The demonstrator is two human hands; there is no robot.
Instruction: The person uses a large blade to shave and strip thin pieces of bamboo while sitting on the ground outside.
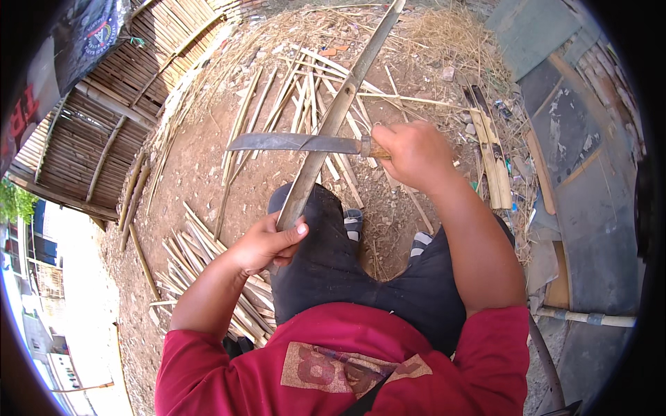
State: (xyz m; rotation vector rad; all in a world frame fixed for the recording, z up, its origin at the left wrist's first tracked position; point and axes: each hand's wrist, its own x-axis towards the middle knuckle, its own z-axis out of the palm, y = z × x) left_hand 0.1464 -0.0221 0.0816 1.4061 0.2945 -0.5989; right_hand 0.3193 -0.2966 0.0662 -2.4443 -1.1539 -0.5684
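My left hand [269, 243] grips the near end of a long split bamboo piece [333, 118], just over my left thigh. The bamboo slants up and away to the right, its hollow side showing. In my right hand [414, 154] is the wooden handle of a machete [298, 143]. Its dark, slightly curved blade points left and lies across the bamboo; whether it touches or hangs just above, I cannot tell. The fingers of my right hand are wrapped round the handle.
Several thin bamboo strips [239, 128] lie scattered on the dirt ahead, with a heap of strips [243, 312] at my left. Wider split bamboo pieces [494, 163] rest to the right. A woven bamboo wall [90, 139] stands left, dark panels [590, 194] right. Straw covers the far ground.
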